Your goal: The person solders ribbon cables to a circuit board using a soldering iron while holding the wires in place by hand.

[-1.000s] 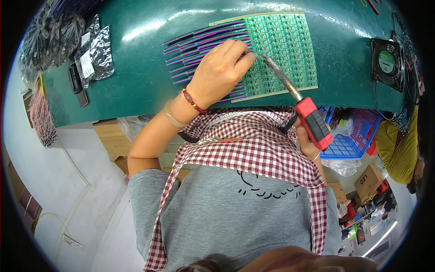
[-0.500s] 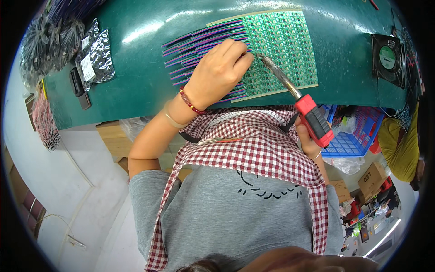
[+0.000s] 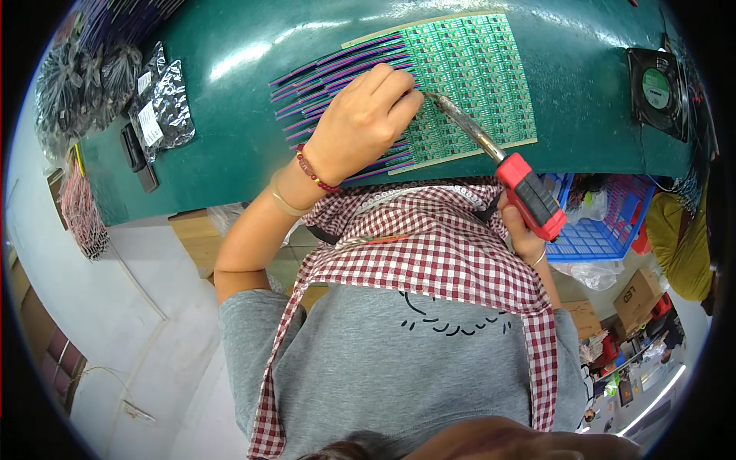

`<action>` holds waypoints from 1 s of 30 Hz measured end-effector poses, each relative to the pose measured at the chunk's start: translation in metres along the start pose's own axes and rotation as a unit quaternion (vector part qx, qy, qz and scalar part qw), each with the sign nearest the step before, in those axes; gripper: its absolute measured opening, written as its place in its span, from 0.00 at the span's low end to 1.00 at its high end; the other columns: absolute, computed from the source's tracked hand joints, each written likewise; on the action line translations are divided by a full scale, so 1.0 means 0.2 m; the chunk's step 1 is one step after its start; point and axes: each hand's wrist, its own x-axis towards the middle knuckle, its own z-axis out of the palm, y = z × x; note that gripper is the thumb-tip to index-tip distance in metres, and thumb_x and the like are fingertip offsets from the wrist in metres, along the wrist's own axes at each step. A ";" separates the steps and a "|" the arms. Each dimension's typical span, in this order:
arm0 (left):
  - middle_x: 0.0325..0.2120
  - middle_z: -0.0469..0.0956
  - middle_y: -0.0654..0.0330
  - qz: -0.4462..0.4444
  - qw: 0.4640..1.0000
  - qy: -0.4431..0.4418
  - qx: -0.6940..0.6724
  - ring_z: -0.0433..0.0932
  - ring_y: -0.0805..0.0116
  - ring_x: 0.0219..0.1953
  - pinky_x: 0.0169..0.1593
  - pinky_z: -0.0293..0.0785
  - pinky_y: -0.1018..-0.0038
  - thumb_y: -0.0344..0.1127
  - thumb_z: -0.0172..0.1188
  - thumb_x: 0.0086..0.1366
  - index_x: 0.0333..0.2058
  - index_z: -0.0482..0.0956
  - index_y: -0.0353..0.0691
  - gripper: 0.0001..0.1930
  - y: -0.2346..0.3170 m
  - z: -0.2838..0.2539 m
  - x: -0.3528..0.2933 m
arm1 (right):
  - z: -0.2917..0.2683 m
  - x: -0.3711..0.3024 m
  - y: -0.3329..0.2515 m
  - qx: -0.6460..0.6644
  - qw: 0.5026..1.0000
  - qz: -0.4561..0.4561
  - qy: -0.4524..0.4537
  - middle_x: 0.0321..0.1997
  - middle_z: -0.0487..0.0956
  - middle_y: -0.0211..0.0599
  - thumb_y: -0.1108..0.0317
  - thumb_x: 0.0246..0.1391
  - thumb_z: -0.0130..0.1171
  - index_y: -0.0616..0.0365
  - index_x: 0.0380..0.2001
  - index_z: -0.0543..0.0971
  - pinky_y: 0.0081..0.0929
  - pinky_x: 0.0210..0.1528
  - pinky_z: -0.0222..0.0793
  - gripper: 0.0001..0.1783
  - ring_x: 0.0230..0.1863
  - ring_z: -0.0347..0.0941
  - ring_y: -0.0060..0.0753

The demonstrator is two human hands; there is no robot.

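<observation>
A panel of small green circuit boards [image 3: 479,84] lies on the green table. Rows of thin purple, blue and black wires [image 3: 330,77] run along its left part. My left hand [image 3: 368,119] is over these wires, its thumb and fingers pinched together at the boards; whatever is between the fingertips is hidden. My right hand [image 3: 525,236], partly hidden behind the handle, grips a soldering iron [image 3: 529,195] with a red and black handle. The iron's metal tip points up and left, close beside my left fingertips, over the panel.
A black fan [image 3: 657,88] stands at the table's right end. On the left lie a silvery plastic bag [image 3: 165,107], a black object [image 3: 136,157] and bagged wire bundles [image 3: 61,92]. Pinkish wires [image 3: 83,203] hang off the left edge. A blue basket [image 3: 594,230] sits below the table's right side.
The iron's tip has shifted slightly left, closer to my left fingertips. My left hand stays pinched over the wires. The whole view has shifted a little.
</observation>
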 end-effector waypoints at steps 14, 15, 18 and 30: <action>0.32 0.73 0.59 0.009 1.000 -0.004 0.005 0.73 0.63 0.33 0.35 0.73 0.71 0.25 0.58 0.48 0.33 0.78 0.35 0.11 0.00 -0.01 0.02 | -0.03 -0.05 0.00 0.040 0.998 0.040 0.003 0.30 0.80 0.41 0.70 0.44 0.63 0.63 0.32 0.80 0.28 0.32 0.72 0.10 0.28 0.77 0.37; 0.32 0.73 0.59 0.009 1.000 -0.005 0.005 0.73 0.63 0.33 0.35 0.73 0.71 0.25 0.58 0.48 0.33 0.78 0.35 0.11 0.00 -0.01 0.02 | -0.03 -0.05 0.00 0.042 0.998 0.051 -0.002 0.30 0.80 0.41 0.69 0.45 0.63 0.63 0.32 0.80 0.28 0.32 0.72 0.11 0.28 0.78 0.37; 0.32 0.73 0.59 0.007 1.000 -0.007 0.011 0.73 0.63 0.33 0.35 0.73 0.71 0.25 0.58 0.48 0.33 0.78 0.35 0.11 0.00 -0.01 0.02 | -0.02 -0.02 -0.02 0.000 1.000 0.016 0.016 0.31 0.80 0.42 0.68 0.45 0.63 0.63 0.32 0.80 0.28 0.32 0.72 0.11 0.28 0.78 0.38; 0.32 0.74 0.59 0.006 1.000 -0.019 0.010 0.74 0.63 0.34 0.36 0.73 0.71 0.25 0.58 0.49 0.33 0.78 0.36 0.10 0.00 -0.02 0.02 | 0.01 0.00 0.00 -0.035 0.999 -0.033 0.011 0.29 0.79 0.43 0.65 0.44 0.63 0.63 0.31 0.80 0.30 0.27 0.71 0.13 0.24 0.76 0.41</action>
